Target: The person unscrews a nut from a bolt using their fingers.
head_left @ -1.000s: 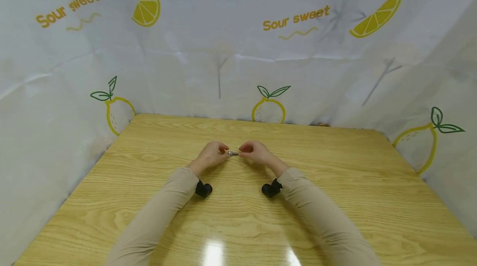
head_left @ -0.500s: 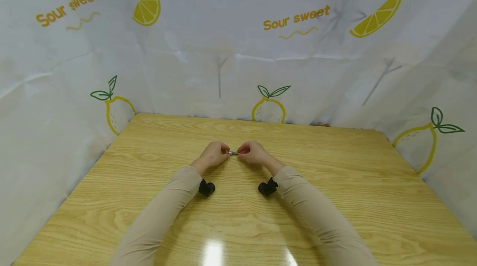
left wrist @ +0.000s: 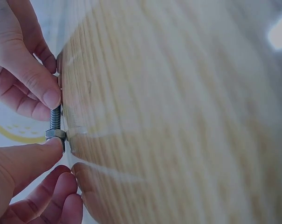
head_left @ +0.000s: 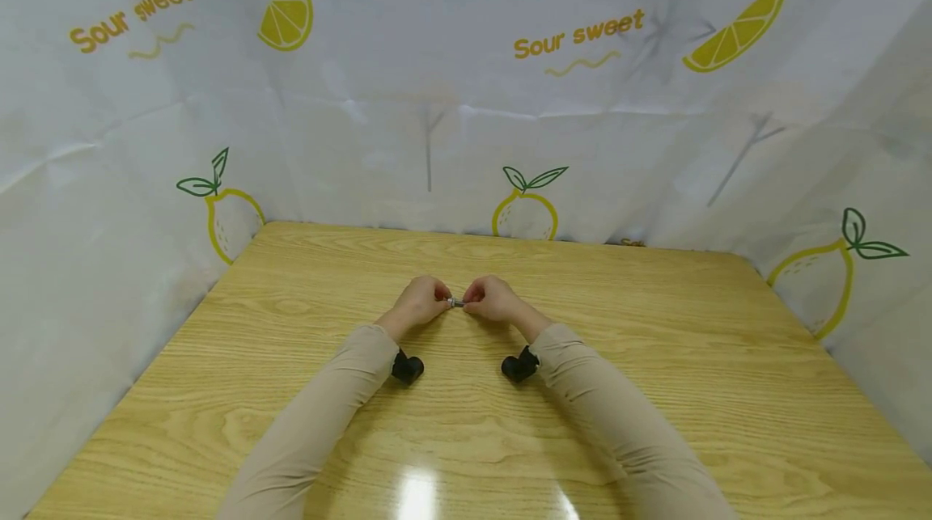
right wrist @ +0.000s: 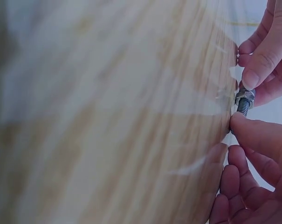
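A metal bolt with a nut on its thread lies level between the two hands, just above the table or touching it; I cannot tell which. My left hand pinches the end by the nut, thumb tip against it. That end is mostly hidden under the fingers, though some metal shows past the nut in the right wrist view. From the other side, my right hand pinches the threaded end between thumb and fingers. Only a short stretch of thread shows between nut and right thumb.
The hands work over a wood-grain table. Behind and at both sides hangs a white curtain printed with lemons. Black wrist cameras, the left one and the right one, sit under the beige sleeves.
Both hands have drawn slightly closer together, the wrists moving inward. Less of the bolt shows between the fingertips than a second ago.
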### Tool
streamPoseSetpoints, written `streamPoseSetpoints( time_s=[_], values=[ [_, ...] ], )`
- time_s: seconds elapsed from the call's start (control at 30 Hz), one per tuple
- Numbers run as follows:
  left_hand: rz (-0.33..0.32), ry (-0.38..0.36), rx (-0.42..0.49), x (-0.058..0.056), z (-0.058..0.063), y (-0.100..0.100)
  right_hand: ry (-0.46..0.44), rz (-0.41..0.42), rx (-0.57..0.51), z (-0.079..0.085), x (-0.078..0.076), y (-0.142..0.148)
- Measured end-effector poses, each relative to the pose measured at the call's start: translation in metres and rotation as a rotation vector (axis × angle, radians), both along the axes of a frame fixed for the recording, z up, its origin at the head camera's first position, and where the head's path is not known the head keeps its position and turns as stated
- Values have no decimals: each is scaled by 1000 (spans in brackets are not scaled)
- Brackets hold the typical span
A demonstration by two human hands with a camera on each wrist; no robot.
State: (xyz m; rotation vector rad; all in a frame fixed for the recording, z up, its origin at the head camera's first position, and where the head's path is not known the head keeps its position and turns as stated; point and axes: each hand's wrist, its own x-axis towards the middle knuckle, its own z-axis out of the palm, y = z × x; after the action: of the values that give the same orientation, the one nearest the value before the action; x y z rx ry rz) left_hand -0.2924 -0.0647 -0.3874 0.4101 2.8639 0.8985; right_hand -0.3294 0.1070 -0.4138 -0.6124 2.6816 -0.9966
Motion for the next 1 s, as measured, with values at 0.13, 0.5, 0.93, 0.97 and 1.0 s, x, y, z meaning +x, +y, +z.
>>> streamPoseSetpoints(
  time_s=[0.13,0.5,0.93,0.97,1.0],
  values=[
    [-7,23,0,0,-1,0,12,8,16,-1,1,-1],
    [-5,13,42,4,-1,0,1,-25,85,28,24,-3],
    [-76,24,135,-6,-8,-7,-30,-19,36,36,27,6],
    [-47,-6,121,3,3,-4,-28,-13,30,37,27,7],
    [-43,-5,131,4,3,-4,-26,-6,23,38,28,8]
  ],
)
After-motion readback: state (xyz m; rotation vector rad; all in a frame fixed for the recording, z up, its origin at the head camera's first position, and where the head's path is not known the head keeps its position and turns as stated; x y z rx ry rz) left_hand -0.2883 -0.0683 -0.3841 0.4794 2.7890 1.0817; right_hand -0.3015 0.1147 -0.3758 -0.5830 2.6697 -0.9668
